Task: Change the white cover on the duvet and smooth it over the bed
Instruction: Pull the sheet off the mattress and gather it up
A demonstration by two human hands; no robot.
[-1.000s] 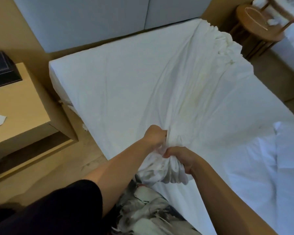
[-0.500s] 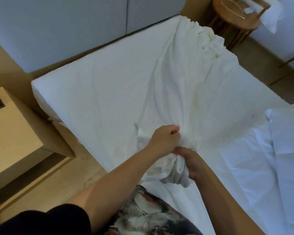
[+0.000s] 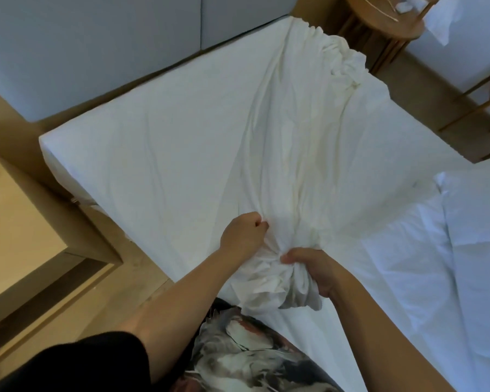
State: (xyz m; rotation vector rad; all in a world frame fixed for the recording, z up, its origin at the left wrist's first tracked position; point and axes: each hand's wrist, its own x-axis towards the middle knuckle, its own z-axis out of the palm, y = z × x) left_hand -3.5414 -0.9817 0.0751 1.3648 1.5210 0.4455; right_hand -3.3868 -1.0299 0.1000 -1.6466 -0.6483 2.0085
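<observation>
A white cover (image 3: 289, 142) lies stretched in long folds across the bed (image 3: 159, 154), bunched at the far corner and gathered into a wad at the near edge. My left hand (image 3: 242, 232) is curled into the fabric just above the wad. My right hand (image 3: 313, 268) grips the gathered bunch itself, with loose cloth hanging below it. A white duvet (image 3: 470, 250) with creases lies on the bed to the right.
A light wooden bedside cabinet (image 3: 17, 230) stands at the left, with wooden floor (image 3: 142, 287) between it and the bed. A padded headboard (image 3: 96, 46) backs the bed. A round wooden table (image 3: 379, 24) and another bed's frame (image 3: 475, 89) are at the far right.
My left hand has shifted a little forward along the cover and taken a fresh hold, while my right hand has kept its grip on the wad. The view has swung left and down.
</observation>
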